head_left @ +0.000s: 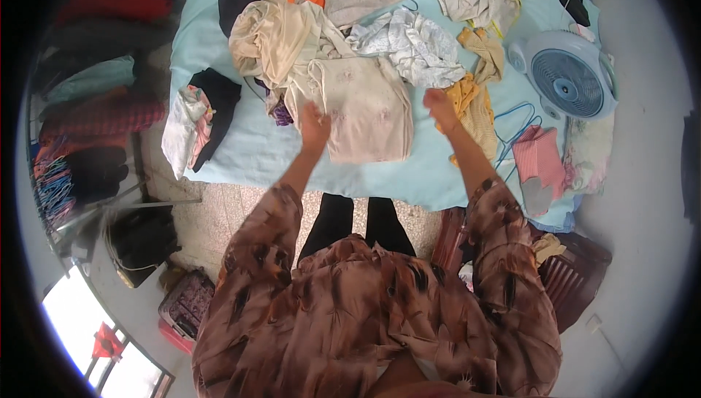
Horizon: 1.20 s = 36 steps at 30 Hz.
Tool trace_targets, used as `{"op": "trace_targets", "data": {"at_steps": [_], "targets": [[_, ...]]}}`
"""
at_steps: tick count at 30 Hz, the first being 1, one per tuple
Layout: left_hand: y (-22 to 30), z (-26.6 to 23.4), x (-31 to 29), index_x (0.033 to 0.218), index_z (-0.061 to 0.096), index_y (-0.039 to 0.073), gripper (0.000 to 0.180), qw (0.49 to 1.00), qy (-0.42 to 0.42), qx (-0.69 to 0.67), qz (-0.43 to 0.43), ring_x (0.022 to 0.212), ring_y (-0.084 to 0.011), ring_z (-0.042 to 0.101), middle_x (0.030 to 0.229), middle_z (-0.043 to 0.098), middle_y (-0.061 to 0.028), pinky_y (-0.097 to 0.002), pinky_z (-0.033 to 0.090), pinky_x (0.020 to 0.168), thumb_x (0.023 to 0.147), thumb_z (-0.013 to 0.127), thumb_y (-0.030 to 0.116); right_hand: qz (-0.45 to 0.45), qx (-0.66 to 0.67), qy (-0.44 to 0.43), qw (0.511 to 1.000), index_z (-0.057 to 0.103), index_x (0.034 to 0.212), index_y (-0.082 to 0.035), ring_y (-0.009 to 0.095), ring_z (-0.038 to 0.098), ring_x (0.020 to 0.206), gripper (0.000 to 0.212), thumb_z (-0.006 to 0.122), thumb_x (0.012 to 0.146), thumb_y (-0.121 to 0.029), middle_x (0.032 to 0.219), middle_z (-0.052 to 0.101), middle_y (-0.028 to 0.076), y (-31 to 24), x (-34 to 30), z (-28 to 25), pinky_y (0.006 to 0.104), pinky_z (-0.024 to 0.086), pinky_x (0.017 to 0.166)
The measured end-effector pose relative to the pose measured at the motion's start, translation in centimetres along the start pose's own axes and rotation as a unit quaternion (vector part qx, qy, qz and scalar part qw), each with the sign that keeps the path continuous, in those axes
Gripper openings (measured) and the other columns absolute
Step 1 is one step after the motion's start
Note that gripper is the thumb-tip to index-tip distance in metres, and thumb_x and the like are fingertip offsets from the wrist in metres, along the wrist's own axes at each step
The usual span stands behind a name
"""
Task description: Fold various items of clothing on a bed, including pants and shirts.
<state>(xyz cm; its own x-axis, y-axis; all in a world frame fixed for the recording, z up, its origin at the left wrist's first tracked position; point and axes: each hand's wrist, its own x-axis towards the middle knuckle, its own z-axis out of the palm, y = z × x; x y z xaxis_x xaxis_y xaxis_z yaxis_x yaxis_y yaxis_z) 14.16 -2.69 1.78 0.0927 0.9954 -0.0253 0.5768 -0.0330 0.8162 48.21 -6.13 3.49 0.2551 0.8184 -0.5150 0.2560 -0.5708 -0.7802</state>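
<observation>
Over at the far left you're standing next to a rack of hanging clothes, soft darks, reds and a teal piece bunched together. On the light blue bed sheet there's a small floral cloth lying with a black garment at the mattress edge. Your left hand is pressing flat, fingers spread out, on the left edge of the cream folded garment, a soft matte rectangle sitting at the near middle of the bed right in front of you. Behind it a loose heap of cream, white-patterned, orange and navy laundry is piling up, too tangled to count. Your right hand is resting at the garment's right edge, just beside a crumpled mustard-yellow cloth; I can't tell if those fingers are pinching anything. Further right, two thin blue wire hangers are lying by a pink ribbed cloth, and one round white and blue plastic fan is sitting face-up on the bed.
</observation>
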Motion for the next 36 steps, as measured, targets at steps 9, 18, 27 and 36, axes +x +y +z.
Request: {"op": "trace_targets", "data": {"at_steps": [9, 18, 27, 36], "targets": [[-3.9, 3.3, -8.4, 0.105, 0.046, -0.003, 0.054, 0.900, -0.130, -0.086, -0.407, 0.076, -0.0194, 0.053, 0.088, 0.055, -0.0119, -0.0332, 0.046, 0.061, 0.070, 0.065, 0.034, 0.351, 0.112, -0.060, 0.928, 0.049, 0.107, -0.001, 0.018, 0.054, 0.088, 0.049, 0.065, 0.066, -0.023, 0.101, 0.055, 0.011, 4.0, -6.4, 8.9, 0.0321, 0.043, 0.072], [4.3, -1.4, -5.9, 0.114, 0.043, -0.001, 0.042, 0.640, -0.278, -0.479, -0.532, 0.087, -0.0268, 0.055, 0.102, 0.054, -0.0123, -0.0397, 0.050, 0.066, 0.079, 0.056, 0.019, 0.284, 0.406, -0.260, 0.829, 0.040, 0.118, 0.003, 0.024, 0.053, 0.099, 0.054, 0.062, 0.071, -0.010, 0.109, 0.052, 0.013, -0.3, -10.3, 5.1, 0.0390, 0.043, 0.086], [15.6, -12.2, -10.4, 0.120, 0.036, -0.003, 0.050, 0.652, -0.353, -0.502, -0.445, 0.103, -0.0290, 0.050, 0.113, 0.049, -0.0157, -0.0458, 0.047, 0.081, 0.076, 0.056, 0.009, 0.267, 0.497, -0.283, 0.776, 0.039, 0.119, 0.003, 0.025, 0.049, 0.105, 0.055, 0.063, 0.070, -0.005, 0.114, 0.049, 0.013, -9.3, -21.5, 0.2, 0.0353, 0.038, 0.092], [9.4, -2.9, -2.1, 0.116, 0.040, -0.005, 0.039, 0.628, -0.335, -0.523, -0.469, 0.101, -0.0318, 0.051, 0.111, 0.050, -0.0144, -0.0475, 0.048, 0.080, 0.078, 0.046, 0.003, 0.282, 0.478, -0.177, 0.813, 0.046, 0.110, 0.003, 0.028, 0.054, 0.096, 0.038, 0.052, 0.076, -0.013, 0.104, 0.054, 0.015, -4.1, -10.8, 1.5, 0.0441, 0.047, 0.079]]}}
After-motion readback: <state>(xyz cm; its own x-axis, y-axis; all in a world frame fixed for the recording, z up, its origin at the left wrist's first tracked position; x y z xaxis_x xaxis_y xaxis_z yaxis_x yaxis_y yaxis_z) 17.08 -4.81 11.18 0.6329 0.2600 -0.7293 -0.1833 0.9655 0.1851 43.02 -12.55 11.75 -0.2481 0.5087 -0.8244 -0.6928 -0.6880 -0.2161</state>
